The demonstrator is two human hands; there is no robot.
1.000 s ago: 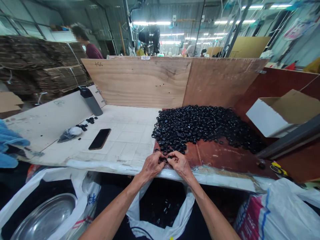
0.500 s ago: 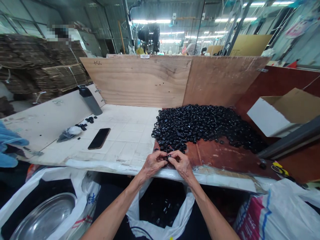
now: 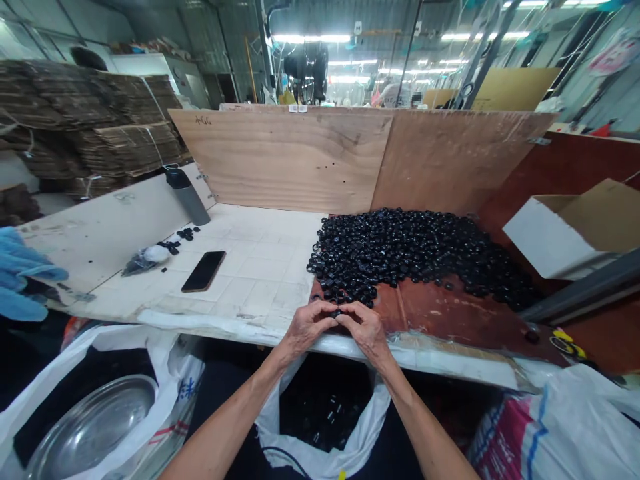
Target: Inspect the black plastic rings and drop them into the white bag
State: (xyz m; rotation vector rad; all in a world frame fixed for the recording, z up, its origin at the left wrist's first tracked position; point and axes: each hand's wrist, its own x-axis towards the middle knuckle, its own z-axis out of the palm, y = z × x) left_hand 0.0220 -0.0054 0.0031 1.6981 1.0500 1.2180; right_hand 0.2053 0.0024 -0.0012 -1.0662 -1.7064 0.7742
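Note:
My left hand (image 3: 309,327) and my right hand (image 3: 365,328) meet at the table's front edge, fingertips pinched together on one small black piece (image 3: 337,313) between them. Fingers partly hide the piece. Just beyond my hands lies a large pile of small black ring-like pieces (image 3: 400,250) on a reddish-brown surface (image 3: 425,310). Below my hands, between my forearms, an open white sack (image 3: 367,437) holds more black pieces (image 3: 320,417).
A phone (image 3: 204,271), a grey bottle (image 3: 190,200) and a small plastic bag (image 3: 145,260) are on the left. Wooden boards (image 3: 290,160) wall the back. At right are an open carton (image 3: 555,240), a metal bar (image 3: 585,287) and yellow-handled scissors (image 3: 567,343). A metal basin (image 3: 100,427) sits lower left.
The camera view has shifted slightly, so the table and background appear a little further right. Both hands stay together on the small black piece, with only slight finger movement.

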